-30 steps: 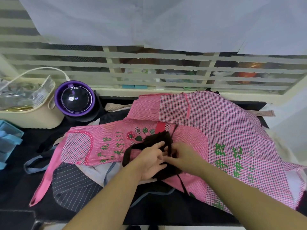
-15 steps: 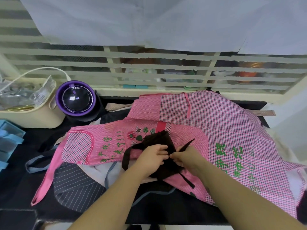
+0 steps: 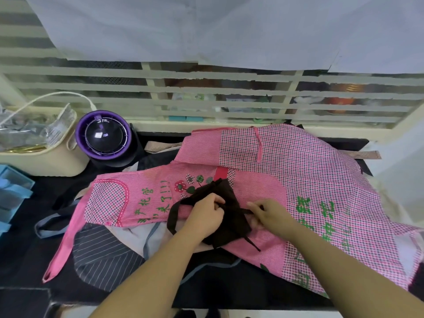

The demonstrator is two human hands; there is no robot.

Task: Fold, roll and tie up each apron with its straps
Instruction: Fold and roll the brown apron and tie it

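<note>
Brown cloth, nearly bound: my hands have drawn apart, pulling the strap taut across the rolled apron lying on the pink apron, so the knot looks to be tightening. My left hand fists one end; my right hand pinches the other, wrists low.

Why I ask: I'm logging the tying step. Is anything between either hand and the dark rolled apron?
Nothing visible does. The left hand grips the dark rolled apron, and the right hand pinches its strap right beside it. The roll lies uncovered on top of the pink apron.
</note>
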